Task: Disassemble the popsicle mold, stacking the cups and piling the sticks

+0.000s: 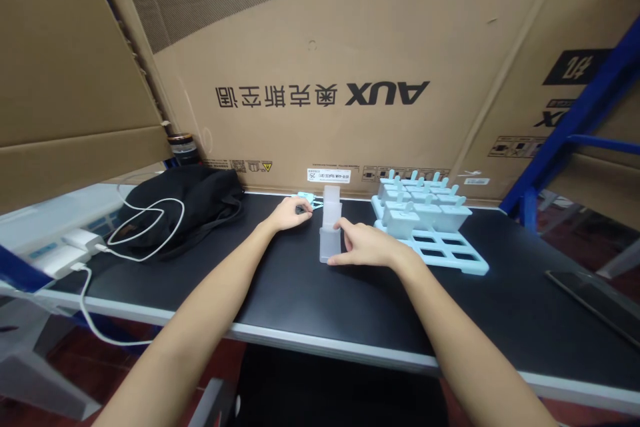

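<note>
a black table (285, 293) with a pale metal edge runs across the view, and on it, toward the right, a dark phone (595, 299) lies flat.

near the middle of the table sits the clear cup (329, 247), a small frosted plastic box, the nearest of three in a line. it looks light and fairly stiff, with thin walls that would probably flex a little under a hard squeeze; the smooth sides may slip. the best hold seems to be a gentle pinch across opposite walls, close to the rim. the right hand (369, 245) has it that way, thumb at the near edge and index finger at the far one; how firmly it presses, i cannot tell.

right of this hand stands a light blue tray (477, 267), its near slots open, with lidded blue molds (401, 221) packed toward the back, their stick handles up.

just behind the held cup come the middle cup (332, 215) and the far cup (332, 193). the left hand (291, 213) is well apart from the right, its fingers curled beside some light blue pieces (306, 197); whether it grips one, i cannot tell.

beyond, a black bag (205, 193) slumps at the left, and a big cardboard box (300, 27) forms the backdrop.
</note>
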Tool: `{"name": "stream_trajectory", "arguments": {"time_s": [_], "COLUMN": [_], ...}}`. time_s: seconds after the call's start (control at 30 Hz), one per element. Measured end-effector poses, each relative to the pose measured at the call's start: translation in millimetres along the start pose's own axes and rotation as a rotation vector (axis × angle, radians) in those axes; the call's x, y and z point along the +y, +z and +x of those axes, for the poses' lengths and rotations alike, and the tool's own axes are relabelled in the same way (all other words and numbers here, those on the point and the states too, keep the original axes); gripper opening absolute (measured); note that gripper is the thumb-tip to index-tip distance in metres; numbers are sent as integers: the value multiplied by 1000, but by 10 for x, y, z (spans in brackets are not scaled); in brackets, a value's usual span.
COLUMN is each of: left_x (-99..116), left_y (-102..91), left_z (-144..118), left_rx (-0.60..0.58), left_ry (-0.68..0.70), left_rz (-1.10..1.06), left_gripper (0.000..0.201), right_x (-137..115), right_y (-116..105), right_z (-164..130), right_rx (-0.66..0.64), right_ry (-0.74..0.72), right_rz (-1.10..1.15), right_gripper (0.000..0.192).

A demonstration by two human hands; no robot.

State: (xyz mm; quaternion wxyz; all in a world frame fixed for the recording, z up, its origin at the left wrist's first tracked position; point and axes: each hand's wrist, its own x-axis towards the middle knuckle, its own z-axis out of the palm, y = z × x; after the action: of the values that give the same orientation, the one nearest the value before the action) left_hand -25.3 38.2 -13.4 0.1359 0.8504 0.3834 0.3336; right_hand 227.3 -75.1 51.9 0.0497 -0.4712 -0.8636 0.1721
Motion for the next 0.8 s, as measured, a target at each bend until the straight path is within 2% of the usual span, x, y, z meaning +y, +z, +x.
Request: {"name": "stream_trajectory", "arguments": {"time_s": [0.07,0.17,0.27,0.33,0.4,0.5,0.67,0.8], "left_x": [16,35,29,6,-26,-68,-49,28], "left_y": [-20,-47,-43,-23,3,27,25,30], "left_z": [-9,-18,-13,1,18,32,20,19], "left_rx": [2,11,36,36,22,8,39,11], "left_ry": [4,11,23,41,53,46,65,98], "left_rz": [27,97,179,223,245,248,259,274], "left_gripper": [13,13,13,13,13,14,13,13], "right_x": [9,129,360,525,661,765,713,626], "right_y": [-69,-152,-127,-52,31,100,59,34], "right_z": [-66,-255,-485,-595,-638,-601,-529,-530], "right_rx": [139,493,823,931,915,781,552,477], "right_ry": [-16,47,240,394,511,595,702,776], "right_rz": [0,-43,-115,-157,-136,-29,-74,-142], "right_gripper": [61,41,35,38,47,61,75,83]}}
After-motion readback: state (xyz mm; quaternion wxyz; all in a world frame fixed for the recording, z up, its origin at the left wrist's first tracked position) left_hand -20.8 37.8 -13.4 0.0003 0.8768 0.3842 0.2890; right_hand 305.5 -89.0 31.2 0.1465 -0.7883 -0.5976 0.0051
